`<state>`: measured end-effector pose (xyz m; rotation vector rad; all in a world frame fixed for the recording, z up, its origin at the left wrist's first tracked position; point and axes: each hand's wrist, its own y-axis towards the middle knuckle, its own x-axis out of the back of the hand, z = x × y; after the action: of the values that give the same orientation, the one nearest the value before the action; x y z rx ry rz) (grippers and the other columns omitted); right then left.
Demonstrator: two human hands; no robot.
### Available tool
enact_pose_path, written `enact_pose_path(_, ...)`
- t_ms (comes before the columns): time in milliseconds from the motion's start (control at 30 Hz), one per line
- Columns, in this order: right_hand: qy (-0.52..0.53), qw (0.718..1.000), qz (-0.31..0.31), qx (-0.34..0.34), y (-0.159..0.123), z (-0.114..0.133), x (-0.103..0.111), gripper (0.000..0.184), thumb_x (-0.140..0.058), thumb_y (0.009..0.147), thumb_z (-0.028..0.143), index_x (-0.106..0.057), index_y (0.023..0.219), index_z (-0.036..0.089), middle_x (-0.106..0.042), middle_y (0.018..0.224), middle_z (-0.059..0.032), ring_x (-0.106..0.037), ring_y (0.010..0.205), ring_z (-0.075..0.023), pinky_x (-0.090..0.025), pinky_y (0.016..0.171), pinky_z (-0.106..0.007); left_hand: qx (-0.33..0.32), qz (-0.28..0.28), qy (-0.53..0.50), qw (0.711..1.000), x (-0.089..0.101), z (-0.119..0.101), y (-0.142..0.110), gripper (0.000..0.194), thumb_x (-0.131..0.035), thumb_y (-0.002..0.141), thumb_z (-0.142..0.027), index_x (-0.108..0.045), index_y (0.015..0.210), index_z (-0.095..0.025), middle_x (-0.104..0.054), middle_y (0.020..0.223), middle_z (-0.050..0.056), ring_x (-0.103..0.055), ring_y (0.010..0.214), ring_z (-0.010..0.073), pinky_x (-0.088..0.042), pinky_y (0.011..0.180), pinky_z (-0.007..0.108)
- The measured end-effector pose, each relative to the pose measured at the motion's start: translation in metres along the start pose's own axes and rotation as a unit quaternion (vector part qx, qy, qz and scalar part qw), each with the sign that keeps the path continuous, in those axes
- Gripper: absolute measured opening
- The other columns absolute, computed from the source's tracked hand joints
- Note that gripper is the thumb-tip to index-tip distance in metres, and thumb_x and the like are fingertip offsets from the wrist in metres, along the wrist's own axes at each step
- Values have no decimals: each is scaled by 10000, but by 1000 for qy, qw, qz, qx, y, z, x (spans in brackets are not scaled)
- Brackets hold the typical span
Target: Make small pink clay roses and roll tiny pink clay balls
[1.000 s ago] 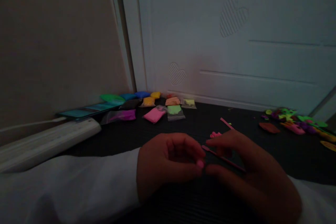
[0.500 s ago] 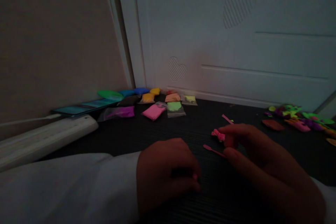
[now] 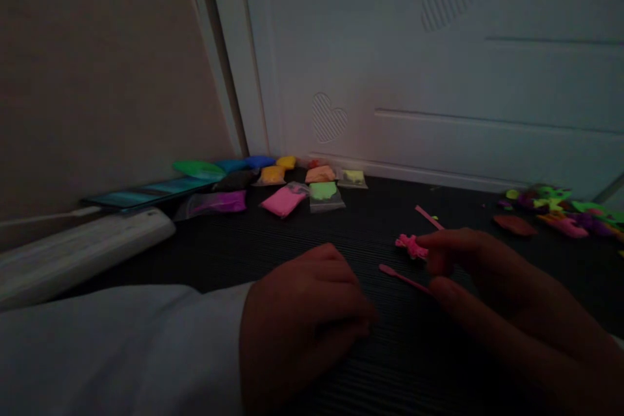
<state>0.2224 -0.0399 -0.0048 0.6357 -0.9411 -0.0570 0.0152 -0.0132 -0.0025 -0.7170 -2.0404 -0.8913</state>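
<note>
My left hand (image 3: 305, 318) rests low over the dark table, its fingers curled and pressed together. A small bit of pink clay showed at its fingertips half a second ago; the fingers hide it now. My right hand (image 3: 502, 312) is at the right, thumb and index finger apart, with nothing visible between them. Just beyond its fingertips lies a lumpy pink clay piece (image 3: 411, 246), partly covered by the index finger. A pink modelling tool (image 3: 404, 278) lies in front of it, one end reaching toward the thumb. Behind is a flat pink strip (image 3: 428, 216).
Bags of coloured clay, such as pink (image 3: 285, 199), green (image 3: 325, 195) and purple (image 3: 214, 202), lie at the back left. A white power strip (image 3: 92, 247) and a phone-like slab (image 3: 141, 193) are left. Colourful clay pieces (image 3: 565, 214) and a brownish-red flat piece (image 3: 514, 225) lie right.
The view has tilted slightly downward. My left hand has turned, so the pink bit at its fingertips no longer shows. My right hand stays by the pink clay piece, slightly farther right.
</note>
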Motion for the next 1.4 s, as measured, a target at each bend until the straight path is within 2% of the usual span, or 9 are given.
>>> enact_pose_path(300, -22, 1000, 11, 13, -2, -1, -3, 250, -454, 782, 376, -462, 1028, 334, -602, 858, 38, -602, 727, -112, -520, 579, -170, 30, 45, 42, 998, -4, -2, -2, 308, -440, 749, -115, -604, 957, -273, -571, 858, 6, -439, 781, 150, -325, 619, 250)
enact_pose_path(500, -38, 999, 6, 8, -1, 1, -2, 225, -469, 772, 379, -482, 993, 337, -608, 846, 43, -596, 692, -107, -502, 502, -155, 45, 4, 42, 998, 5, 2, -7, 334, -410, 736, -97, -583, 955, -279, -549, 881, -8, -447, 810, 142, -347, 642, 236)
enact_pose_path(667, -52, 990, 56, 117, 6, 5, -8, 233, -478, 754, 274, -582, 962, 281, -609, 852, -8, -578, 739, -152, -518, 571, -254, 49, -20, 67, 996, 11, 6, -9, 274, -427, 677, -103, -618, 802, -255, -518, 786, -4, -455, 729, 128, -347, 571, 221)
enact_pose_path(833, -160, 946, 123, 255, 11, 5, -11, 435, -600, 605, 481, -621, 978, 257, -645, 935, -43, -595, 727, -264, -515, 594, -461, 93, -78, 38, 992, 9, 12, -7, 220, -433, 682, -106, -607, 718, -234, -499, 752, -32, -469, 686, 82, -363, 586, 191)
enact_pose_path(933, -185, 936, 128, 269, 5, 3, -12, 378, -538, 699, 443, -523, 1073, 396, -594, 1069, 40, -578, 837, -240, -508, 646, -429, 100, -96, 13, 990, 8, 13, -6, 238, -430, 668, -71, -605, 702, -229, -500, 745, -43, -476, 677, 69, -359, 588, 184)
enact_pose_path(1067, -186, 952, 111, 216, -10, -2, -22, 277, -403, 799, 440, -458, 1055, 531, -528, 1142, 142, -499, 983, -235, -469, 715, -405, 91, -114, 0, 989, 8, 11, -5, 224, -440, 665, -62, -608, 706, -203, -510, 744, -40, -483, 689, 66, -354, 599, 185)
enact_pose_path(1267, -195, 947, 0, 255, -15, -4, -36, 415, -155, 891, 331, -540, 1019, 415, -532, 1156, 81, -513, 978, -208, -398, 781, -450, 78, -123, -5, 989, 9, 11, -4, 229, -450, 665, -33, -619, 712, -180, -509, 714, -39, -481, 672, 49, -350, 600, 167)
enact_pose_path(1333, -193, 944, 27, 265, -14, -4, -31, 319, -258, 862, 399, -511, 1054, 433, -537, 1148, 88, -520, 977, -214, -449, 735, -403, 73, -125, -6, 989, 8, 11, -3, 220, -461, 674, -40, -621, 723, -182, -507, 718, -39, -483, 669, 49, -351, 597, 169)
enact_pose_path(1400, -204, 943, 62, 254, -10, -3, -25, 373, -341, 803, 497, -454, 1143, 391, -542, 1146, 71, -542, 949, -223, -507, 608, -324, 67, -126, -4, 990, 9, 12, -3, 214, -463, 685, -47, -620, 734, -184, -508, 721, -37, -487, 669, 54, -352, 596, 175)
